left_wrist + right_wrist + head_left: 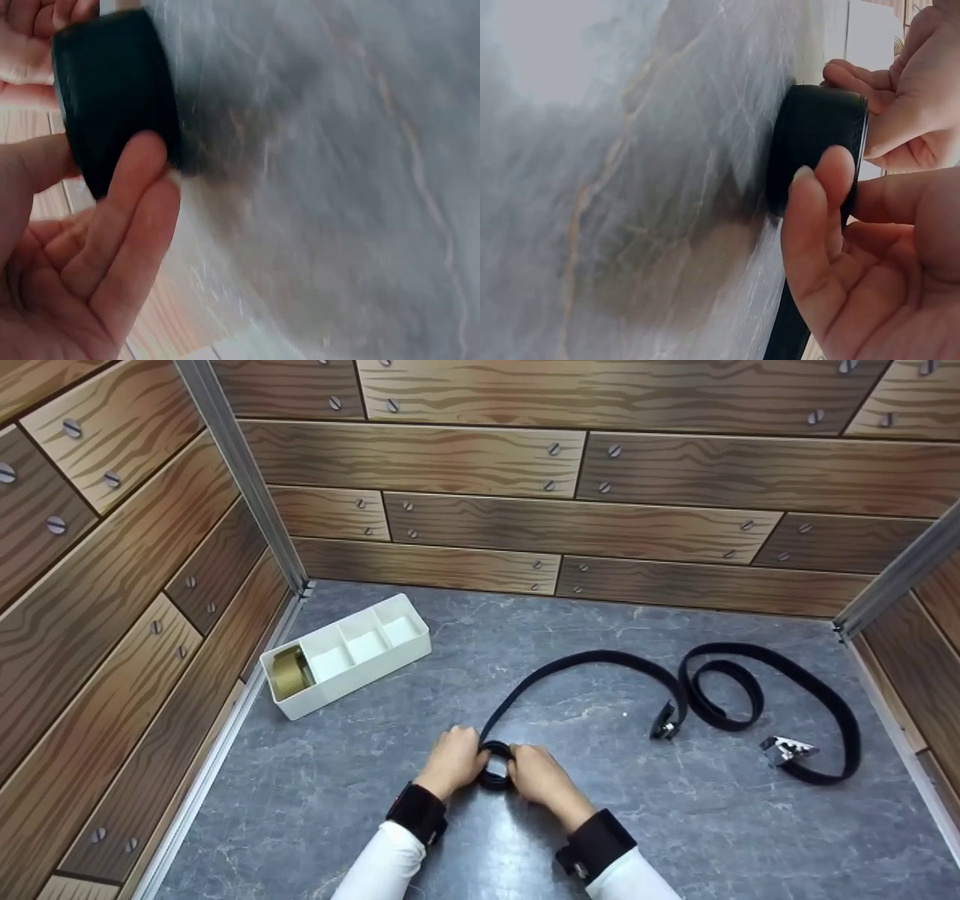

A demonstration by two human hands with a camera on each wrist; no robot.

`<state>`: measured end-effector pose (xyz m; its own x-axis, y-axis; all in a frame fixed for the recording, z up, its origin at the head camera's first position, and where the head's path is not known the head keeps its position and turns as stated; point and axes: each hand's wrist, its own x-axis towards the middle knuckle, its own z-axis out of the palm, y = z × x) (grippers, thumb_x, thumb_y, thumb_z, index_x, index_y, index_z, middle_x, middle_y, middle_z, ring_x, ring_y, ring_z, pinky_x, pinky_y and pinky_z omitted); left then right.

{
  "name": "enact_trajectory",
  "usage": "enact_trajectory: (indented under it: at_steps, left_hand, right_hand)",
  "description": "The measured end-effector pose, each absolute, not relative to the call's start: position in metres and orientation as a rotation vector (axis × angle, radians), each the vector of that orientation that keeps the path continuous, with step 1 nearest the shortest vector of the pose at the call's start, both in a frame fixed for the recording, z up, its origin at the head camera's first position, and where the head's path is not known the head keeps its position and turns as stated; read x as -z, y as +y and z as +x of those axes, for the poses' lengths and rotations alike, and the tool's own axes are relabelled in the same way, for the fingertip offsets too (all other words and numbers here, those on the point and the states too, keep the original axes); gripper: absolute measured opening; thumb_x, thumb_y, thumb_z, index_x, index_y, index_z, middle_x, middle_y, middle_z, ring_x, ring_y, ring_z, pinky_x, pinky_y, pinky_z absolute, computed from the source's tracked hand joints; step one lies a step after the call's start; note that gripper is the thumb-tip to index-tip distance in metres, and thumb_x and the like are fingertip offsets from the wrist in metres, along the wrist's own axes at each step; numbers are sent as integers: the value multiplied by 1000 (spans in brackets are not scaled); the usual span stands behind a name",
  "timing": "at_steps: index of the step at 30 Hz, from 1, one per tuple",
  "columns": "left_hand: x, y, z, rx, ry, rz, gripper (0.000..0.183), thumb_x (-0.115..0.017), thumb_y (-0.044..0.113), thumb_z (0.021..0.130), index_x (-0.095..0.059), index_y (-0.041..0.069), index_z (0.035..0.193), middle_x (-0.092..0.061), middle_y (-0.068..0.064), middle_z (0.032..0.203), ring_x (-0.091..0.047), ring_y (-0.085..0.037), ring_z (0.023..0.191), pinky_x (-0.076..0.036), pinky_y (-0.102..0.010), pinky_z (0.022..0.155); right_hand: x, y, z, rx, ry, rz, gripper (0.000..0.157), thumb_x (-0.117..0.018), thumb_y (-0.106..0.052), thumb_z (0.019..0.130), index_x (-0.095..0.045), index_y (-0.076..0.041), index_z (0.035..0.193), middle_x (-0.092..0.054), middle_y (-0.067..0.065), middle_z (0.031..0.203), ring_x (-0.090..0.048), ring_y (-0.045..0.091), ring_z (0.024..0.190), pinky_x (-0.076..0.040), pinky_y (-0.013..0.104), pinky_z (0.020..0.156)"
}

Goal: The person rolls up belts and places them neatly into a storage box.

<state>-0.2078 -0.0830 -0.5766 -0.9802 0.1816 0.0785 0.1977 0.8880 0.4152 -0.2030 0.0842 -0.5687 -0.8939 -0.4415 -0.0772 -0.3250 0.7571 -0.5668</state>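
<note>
A black belt lies on the grey table, and its near end is wound into a small upright-edged coil (493, 784) between both hands. My left hand (453, 761) pinches the coil's left side, thumb inside the ring and fingers outside, as the left wrist view shows with the coil (112, 90). From the other side my right hand (546, 778) pinches it the same way; in the right wrist view the coil (814, 131) stands on its edge against the marbled surface. The unwound length (585, 657) arcs up and right to a metal buckle (664, 725).
A second black belt (844, 720), loosely looped, lies at the right with its silver buckle (787, 750). At the back left stands a white divided box (361, 673); a gold-brown rolled band (288, 675) sits in its left compartment. Wood-patterned walls (480, 521) enclose the table.
</note>
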Motion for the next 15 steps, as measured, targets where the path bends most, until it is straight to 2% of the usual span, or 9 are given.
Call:
enact_trajectory:
  at_steps: [4, 8, 15]
  left_hand:
    - [577, -88, -210, 856, -3029, -316, 29, -68, 21, 92, -61, 6, 68, -61, -8, 66, -60, -25, 60, -49, -40, 58]
    - [577, -92, -212, 949, -3037, -287, 30, -70, 21, 91, -60, 9, 65, -57, -2, 61, -54, -17, 56, -48, -34, 57]
    - [573, -90, -210, 878, -3063, -291, 27, -70, 20, 90, -62, 7, 68, -59, -5, 65, -57, -20, 58, -50, -37, 58]
  right_hand:
    - [567, 84, -205, 767, 2765, -604, 13, -57, -3, 91, -58, -5, 79, -58, 8, 68, -58, 23, 57, -50, 36, 55]
    - [566, 84, -208, 775, 2706, -553, 10, -57, -4, 93, -62, -4, 85, -59, 7, 71, -57, 20, 57, -49, 34, 54]
    - [566, 84, -210, 753, 2720, -563, 10, -58, -4, 92, -63, -7, 84, -61, 7, 74, -58, 21, 63, -50, 39, 63]
